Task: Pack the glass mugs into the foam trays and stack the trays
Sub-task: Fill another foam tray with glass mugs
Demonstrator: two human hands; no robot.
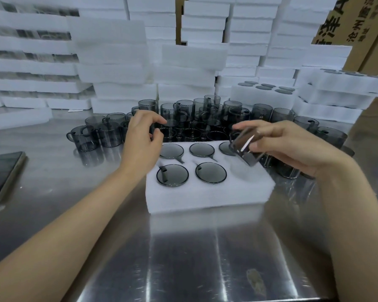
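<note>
Head view: on the steel table lies the foam tray, with packed mugs in five of its six pockets and the near-right pocket bare. The right hand, its forearm coming in from the tray's right, grips a tilted mug between thumb and fingers just above the tray's right end. The left hand reaches over the tray's far-left corner toward the loose mugs crowded just behind the tray, thumb and fingers half-curled and apart, holding nothing
</note>
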